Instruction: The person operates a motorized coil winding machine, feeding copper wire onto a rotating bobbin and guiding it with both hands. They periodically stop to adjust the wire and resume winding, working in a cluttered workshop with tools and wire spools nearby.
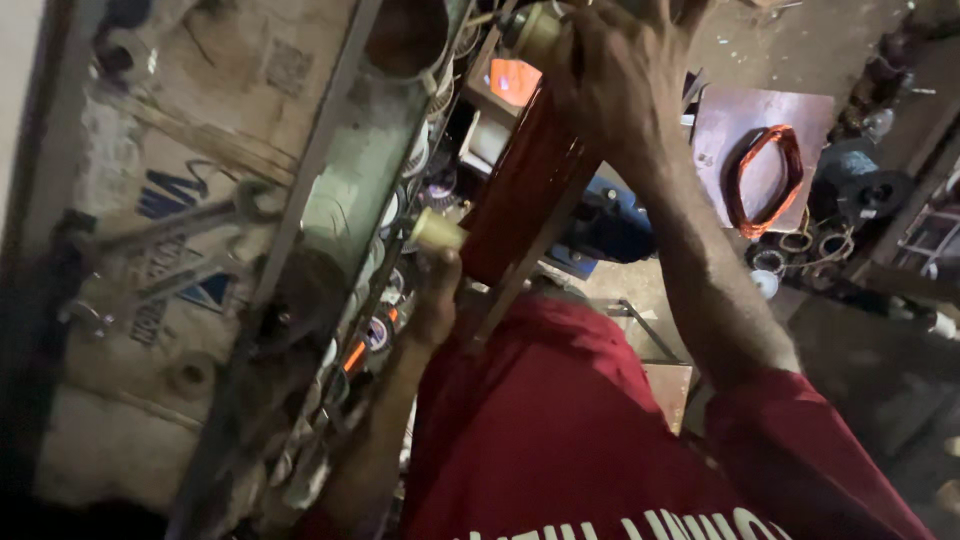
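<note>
Two hands work a dark red wound coil (525, 190) held upright beside the counter (200, 300): the left hand (435, 295) pinches a pale knob (437, 230) at its lower end, the right hand (610, 80) is spread and clamped over its top. If that upper grip loosens, I judge the coil could tip toward the wrenches (180, 235) and snag its wire

Between the crowded shelf (330, 200) and the red winding frame (525, 190) there's barely a gap; open floor (800, 40) lies beyond the copper coil (765, 180)
</note>
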